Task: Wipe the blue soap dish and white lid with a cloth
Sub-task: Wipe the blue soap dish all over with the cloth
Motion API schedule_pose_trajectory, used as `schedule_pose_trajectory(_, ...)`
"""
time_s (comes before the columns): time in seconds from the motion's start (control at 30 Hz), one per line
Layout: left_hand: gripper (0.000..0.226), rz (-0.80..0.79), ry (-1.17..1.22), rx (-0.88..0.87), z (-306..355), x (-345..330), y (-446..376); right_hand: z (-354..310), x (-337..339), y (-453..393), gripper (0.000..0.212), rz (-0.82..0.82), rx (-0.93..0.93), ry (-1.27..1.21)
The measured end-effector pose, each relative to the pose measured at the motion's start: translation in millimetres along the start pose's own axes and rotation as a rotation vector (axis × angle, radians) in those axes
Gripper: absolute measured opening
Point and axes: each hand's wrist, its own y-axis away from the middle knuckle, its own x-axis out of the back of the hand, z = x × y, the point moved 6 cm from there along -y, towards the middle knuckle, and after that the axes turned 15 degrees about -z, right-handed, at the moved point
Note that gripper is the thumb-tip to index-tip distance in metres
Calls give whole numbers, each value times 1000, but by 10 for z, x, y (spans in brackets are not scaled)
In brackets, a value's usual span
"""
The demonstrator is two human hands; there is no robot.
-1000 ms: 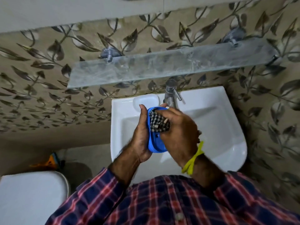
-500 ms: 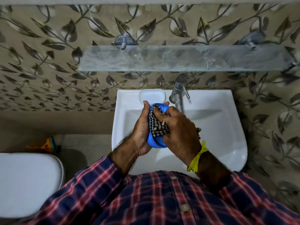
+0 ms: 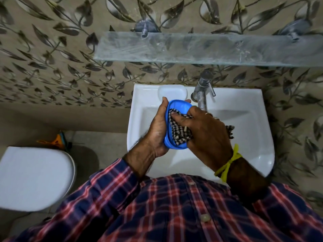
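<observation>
Left hand (image 3: pixel 158 131) gripping blue soap dish (image 3: pixel 176 109) over sink (image 3: pixel 244 130), right hand (image 3: pixel 208 131) pressing bunched checked cloth (image 3: pixel 178 131) inside it, white lid (image 3: pixel 172 91) on sink's back ledge

Blue soap dish (image 3: pixel 176 109) tilted, checked cloth (image 3: pixel 178 131) inside; white lid (image 3: pixel 172 91) behind.

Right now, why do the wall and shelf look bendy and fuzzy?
Head view: the wide lens curves the glass shelf and sink; leafy wall edges smear with blur; dim light, with a small shine on the sink rim; the soap dish and cloth stay sharp.
</observation>
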Motion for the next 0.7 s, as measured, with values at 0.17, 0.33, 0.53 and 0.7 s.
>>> schedule_pose_trajectory(0.17,75,-15,42,-20,55,8,11,-129,-49,-19,61,-76,102,62)
schedule_pose_trajectory(0.33,76,-3,-10,-15,46,-2,-6,-72,10,12,54,-28,32,61)
schedule_pose_trajectory(0.53,74,-28,-18,-76,155,74,5,-136,-37,108,55,-41,102,86)
schedule_pose_trajectory(0.7,77,-40,-41,-81,198,75,15,-165,-86,153,56,-33,170,92)
